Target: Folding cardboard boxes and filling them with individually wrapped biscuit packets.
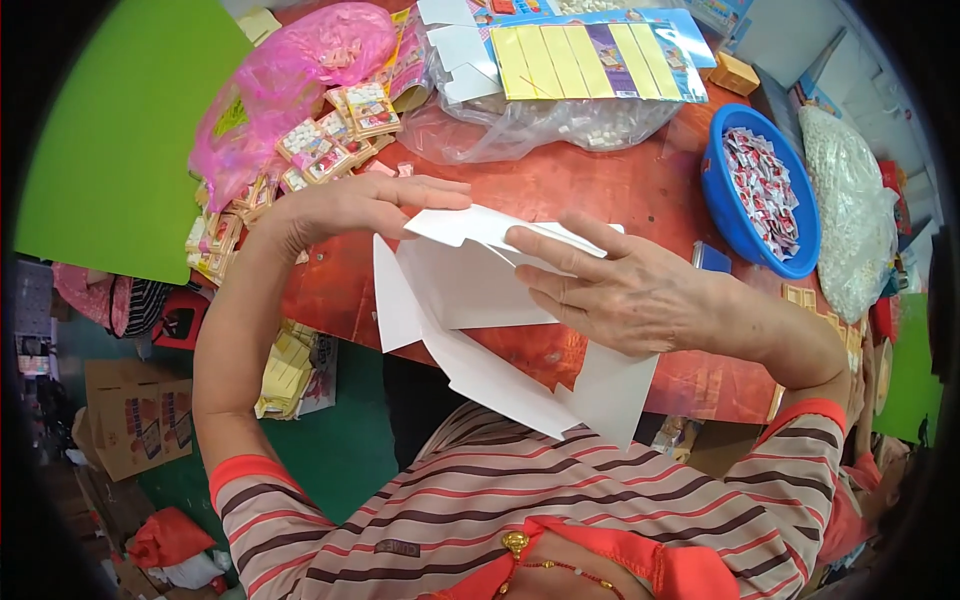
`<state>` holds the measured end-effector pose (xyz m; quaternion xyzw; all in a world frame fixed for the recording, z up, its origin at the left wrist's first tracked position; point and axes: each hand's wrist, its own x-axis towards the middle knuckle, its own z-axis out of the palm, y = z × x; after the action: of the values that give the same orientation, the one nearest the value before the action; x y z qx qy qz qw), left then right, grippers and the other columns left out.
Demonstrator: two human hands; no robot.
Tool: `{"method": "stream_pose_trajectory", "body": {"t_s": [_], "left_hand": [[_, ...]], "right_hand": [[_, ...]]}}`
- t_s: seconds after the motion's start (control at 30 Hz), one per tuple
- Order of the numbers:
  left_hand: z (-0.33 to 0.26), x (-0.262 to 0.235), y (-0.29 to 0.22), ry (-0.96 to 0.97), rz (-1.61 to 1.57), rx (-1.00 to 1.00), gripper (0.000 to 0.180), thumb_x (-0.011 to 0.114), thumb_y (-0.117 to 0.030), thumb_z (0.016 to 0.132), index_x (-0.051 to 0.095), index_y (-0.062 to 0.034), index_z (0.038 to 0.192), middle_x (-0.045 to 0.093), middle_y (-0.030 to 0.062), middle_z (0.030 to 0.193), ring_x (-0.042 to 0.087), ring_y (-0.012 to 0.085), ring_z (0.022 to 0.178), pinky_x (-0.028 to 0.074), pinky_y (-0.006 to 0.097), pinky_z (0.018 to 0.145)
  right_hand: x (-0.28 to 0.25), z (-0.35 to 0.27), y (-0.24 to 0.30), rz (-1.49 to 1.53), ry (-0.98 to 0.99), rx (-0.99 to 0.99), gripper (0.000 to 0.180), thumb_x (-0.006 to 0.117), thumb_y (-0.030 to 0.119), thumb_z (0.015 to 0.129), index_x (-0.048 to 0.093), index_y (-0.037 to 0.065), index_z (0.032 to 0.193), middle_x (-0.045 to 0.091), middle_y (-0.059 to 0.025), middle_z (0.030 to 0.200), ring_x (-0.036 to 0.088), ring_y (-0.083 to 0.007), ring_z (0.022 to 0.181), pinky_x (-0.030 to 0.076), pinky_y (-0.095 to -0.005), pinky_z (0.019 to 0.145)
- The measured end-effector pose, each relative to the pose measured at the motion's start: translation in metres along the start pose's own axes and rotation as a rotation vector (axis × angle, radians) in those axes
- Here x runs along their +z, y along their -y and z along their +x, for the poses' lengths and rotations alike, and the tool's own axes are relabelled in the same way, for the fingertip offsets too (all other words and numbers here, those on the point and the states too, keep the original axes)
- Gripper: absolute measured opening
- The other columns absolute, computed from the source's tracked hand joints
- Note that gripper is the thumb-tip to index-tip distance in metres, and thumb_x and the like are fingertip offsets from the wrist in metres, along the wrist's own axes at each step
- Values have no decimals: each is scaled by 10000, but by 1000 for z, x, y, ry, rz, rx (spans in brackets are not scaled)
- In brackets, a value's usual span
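Observation:
A white folding carton (490, 285), partly unfolded with its flaps spread, is held above the red table in front of me. My left hand (385, 207) is at its far left corner, fingers stretched along the upper flap and the thumb side against the card. My right hand (620, 290) grips the carton from the right, its fingers laid over the upper panel. Loose flaps hang toward my striped shirt at the near side. Card hides part of both hands' inner sides.
A blue basin (713, 190) of small wrapped packets stands at the right, beside a clear bag (845, 200) of pale pieces. Left lie a pink plastic bag (235, 140) and several small packed trays (320, 150). Printed card sheets (590, 62) rest at the back.

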<state>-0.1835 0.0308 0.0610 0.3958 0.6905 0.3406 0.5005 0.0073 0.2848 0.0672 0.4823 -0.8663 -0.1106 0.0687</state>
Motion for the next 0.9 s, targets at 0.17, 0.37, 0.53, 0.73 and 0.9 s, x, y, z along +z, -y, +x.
{"method": "stream_pose_trajectory", "body": {"t_s": [0.17,0.37,0.53,0.73,0.9], "left_hand": [[1,-7,-2,54,118,20,648,587,-242,745,534,-115,1379,440,110,1476,294,262,1412,177,386,1165],[23,12,-27,122,290,40,791,656,-387,743,436,-73,1434,520,185,1373,419,279,1337,317,403,1100],[42,10,-13,163,424,-33,959,737,-486,657,386,-109,1466,480,204,1395,460,324,1296,373,407,1052],[46,13,6,165,550,60,1045,773,-495,615,328,-148,1494,475,197,1393,466,340,1280,359,459,1059],[45,21,9,107,591,107,1046,777,-469,596,336,-144,1488,498,188,1360,481,338,1259,369,463,1046]], "right_hand": [[-7,1,5,-116,84,-68,440,542,267,810,646,44,1174,599,-63,1283,256,-293,1435,190,-493,1178],[-11,5,12,-106,145,-105,441,530,277,831,616,84,1218,564,-52,1331,258,-294,1434,154,-501,1190],[-3,5,4,136,38,-134,543,576,267,832,506,98,1343,460,-69,1443,277,-287,1429,203,-505,1173],[24,-14,-15,926,-6,133,825,669,315,802,304,44,1491,225,-217,1548,210,-359,1443,216,-471,1156],[9,-14,-20,1293,118,302,848,671,341,801,292,29,1493,213,-243,1543,202,-351,1444,211,-456,1152]]}}
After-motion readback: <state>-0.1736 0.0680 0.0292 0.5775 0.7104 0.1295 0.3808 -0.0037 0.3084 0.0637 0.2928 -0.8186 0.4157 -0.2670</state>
